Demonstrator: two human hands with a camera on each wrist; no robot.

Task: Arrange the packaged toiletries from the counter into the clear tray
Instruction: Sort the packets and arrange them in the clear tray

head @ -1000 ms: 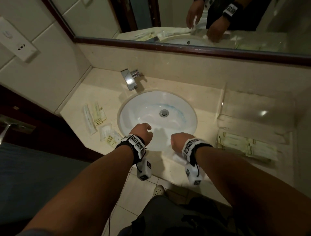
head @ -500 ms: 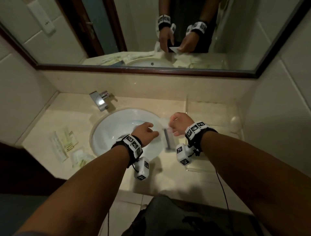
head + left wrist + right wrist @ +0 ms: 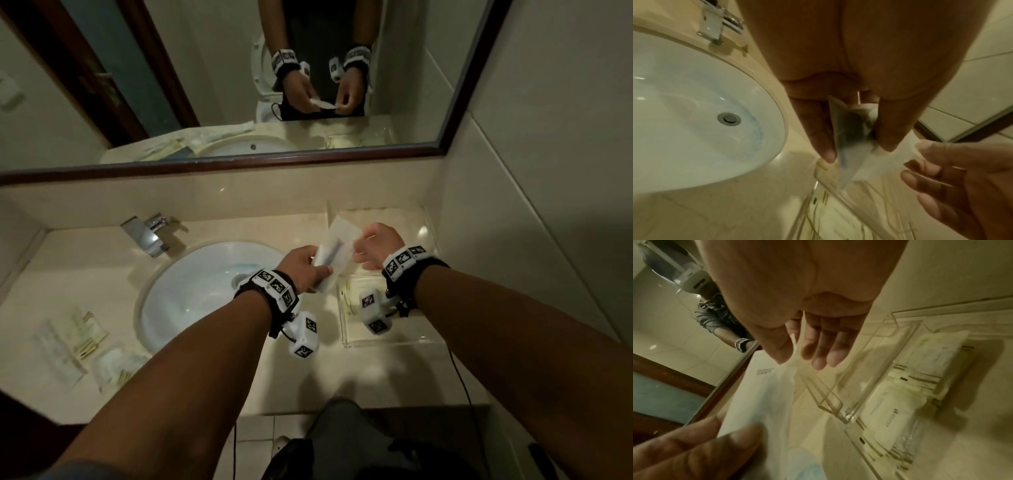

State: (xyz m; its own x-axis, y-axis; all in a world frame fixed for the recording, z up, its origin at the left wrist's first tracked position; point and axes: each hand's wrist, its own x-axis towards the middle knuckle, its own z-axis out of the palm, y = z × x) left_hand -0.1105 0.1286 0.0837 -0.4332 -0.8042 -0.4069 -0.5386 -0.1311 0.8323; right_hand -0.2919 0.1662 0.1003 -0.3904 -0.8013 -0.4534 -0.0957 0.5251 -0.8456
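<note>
We see the round white basin (image 3: 191, 287) mid-counter, flat pale sachets (image 3: 73, 342) at its left edge, the clear acrylic tray (image 3: 387, 337) right.

The head camera looked steeply down over the bench (image 3: 359, 373) and sink (image 3: 191, 291); both wrist cameras peered closely along the fingers (image 3: 818, 129), sharing the clear tray (image 3: 906, 331).

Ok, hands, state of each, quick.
Left hand: grips the near end of the white packet.
Right hand: pinches the packet's far edge between thumb and fingers, above the clear tray.
</note>
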